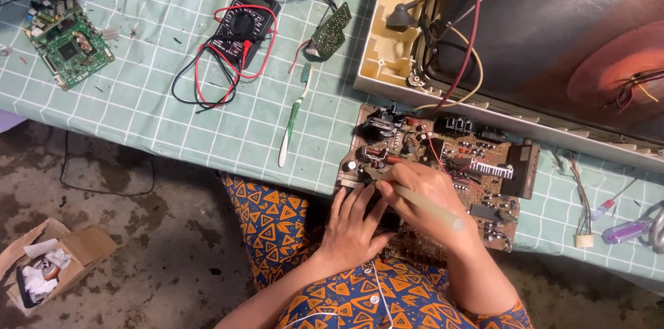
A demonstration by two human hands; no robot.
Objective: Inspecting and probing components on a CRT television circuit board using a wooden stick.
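A brown circuit board (477,156) crowded with components lies at the near edge of the table, partly over my lap. My right hand (422,194) grips a pale, translucent stick-like tool (415,198) and points its tip at the board's left part. My left hand (353,222) rests flat on the board's near left edge, fingers spread, steadying it.
A black multimeter (243,25) with red and black leads, a green toothbrush (294,118), a small green board (330,30) and a larger green board (68,42) lie on the checked green cloth (138,101). An opened television casing (526,32) fills the far right. A cardboard box (52,260) sits on the floor.
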